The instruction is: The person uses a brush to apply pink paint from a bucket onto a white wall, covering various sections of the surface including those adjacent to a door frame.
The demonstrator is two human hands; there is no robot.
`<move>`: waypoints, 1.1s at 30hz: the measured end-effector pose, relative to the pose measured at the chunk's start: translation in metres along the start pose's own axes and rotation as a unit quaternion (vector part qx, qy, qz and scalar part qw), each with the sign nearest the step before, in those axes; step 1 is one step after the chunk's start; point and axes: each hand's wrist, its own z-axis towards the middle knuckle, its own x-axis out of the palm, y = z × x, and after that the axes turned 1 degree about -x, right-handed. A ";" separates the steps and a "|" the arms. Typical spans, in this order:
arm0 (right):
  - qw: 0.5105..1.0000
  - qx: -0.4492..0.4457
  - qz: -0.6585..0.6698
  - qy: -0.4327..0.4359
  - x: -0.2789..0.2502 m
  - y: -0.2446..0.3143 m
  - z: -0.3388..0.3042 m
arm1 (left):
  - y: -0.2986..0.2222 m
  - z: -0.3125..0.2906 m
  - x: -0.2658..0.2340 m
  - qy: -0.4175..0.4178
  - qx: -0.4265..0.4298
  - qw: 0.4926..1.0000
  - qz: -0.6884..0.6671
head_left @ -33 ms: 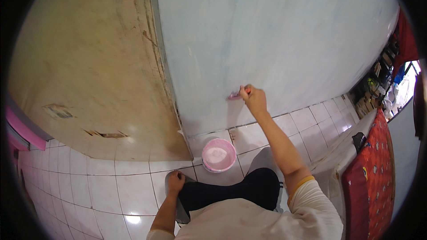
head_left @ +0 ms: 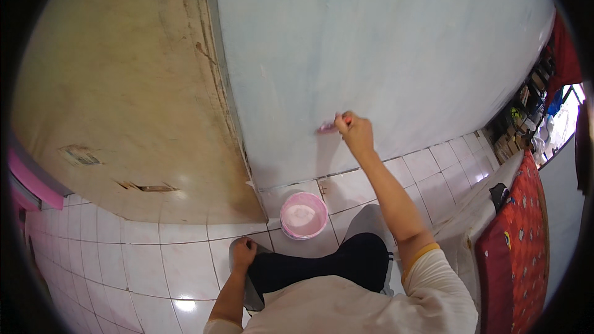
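Right hand (head_left: 357, 136): closed firmly, its fingers wrapped around the orange-red handle of a brush (head_left: 326, 128); found at 1 o'clock from the bucket.
Brush: held with its pink-coated head turned toward 9 o'clock, at the pale blue-white wall (head_left: 396, 55); whether the wall is actually touched cannot be told. It is located between 12 and 1 o'clock from the bucket.
Left hand (head_left: 244, 252): rested on the left knee (head_left: 263, 249) at 8 o'clock from the bucket, its fingers loosely curled, about half closed; whether anything is held inside them cannot be told.
Bucket (head_left: 323, 216): pink, round, open-topped, stood upright on the white tiled floor (head_left: 179, 266), just beyond the knees.
Contents: pale pink material is seen inside, whiter toward the middle; pink smears are carried on the inner wall.
Brown panel (head_left: 124, 99): scuffed and gouged near its lower edge, placed at 10 o'clock.
Mattress-like pad (head_left: 529, 260): red and patterned, seen at 3 o'clock.
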 end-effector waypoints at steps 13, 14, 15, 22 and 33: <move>0.999 -0.010 -0.032 0.035 0.004 -0.007 -0.048 | -0.012 0.001 -0.004 0.011 -0.024 0.999 0.021; 0.999 -0.012 -0.029 0.034 0.009 -0.010 -0.046 | -0.008 0.002 -0.002 0.007 -0.024 0.999 0.022; 0.998 -0.002 -0.038 0.042 0.012 -0.015 -0.043 | -0.006 0.003 0.001 0.005 -0.020 1.000 0.017; 0.994 0.011 0.074 -0.085 -0.048 0.060 0.008 | -0.004 0.001 -0.001 0.018 -0.018 1.000 0.006; 0.996 -0.075 -0.037 0.033 -0.025 0.099 0.014 | -0.012 0.006 0.006 0.012 -0.027 0.999 0.022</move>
